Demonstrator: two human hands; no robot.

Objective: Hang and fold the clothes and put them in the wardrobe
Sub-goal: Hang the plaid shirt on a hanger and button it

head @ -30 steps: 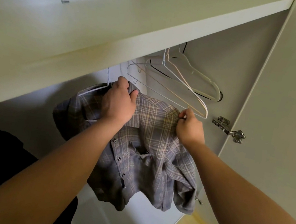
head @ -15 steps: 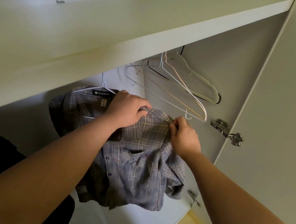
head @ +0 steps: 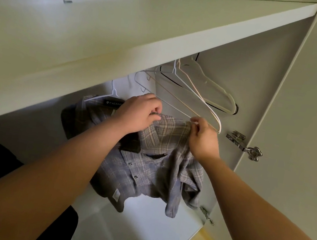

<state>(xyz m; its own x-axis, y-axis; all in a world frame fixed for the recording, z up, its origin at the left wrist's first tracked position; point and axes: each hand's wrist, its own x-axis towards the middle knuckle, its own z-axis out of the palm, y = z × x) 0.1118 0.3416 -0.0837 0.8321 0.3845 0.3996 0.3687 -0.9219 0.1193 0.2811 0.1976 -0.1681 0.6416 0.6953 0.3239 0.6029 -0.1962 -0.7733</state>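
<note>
The left hand (head: 136,114) curls over the top edge of the plaid shirt (head: 146,165) beside the collar and grips the cloth. The right hand (head: 204,137) pinches the shirt's right shoulder between thumb and fingertips. The shirt hangs inside the wardrobe (head: 243,75) on a white wire hanger (head: 114,92), under the shelf (head: 168,28) and just left of the empty hangers (head: 196,96). The step appears to be seating that shoulder on the hanger. Next, the cloth likely needs drawing square before both hands release it.

Shirt (head: 146,165) under shelf (head: 167,34); spare hangers (head: 195,92) to its right.
</note>
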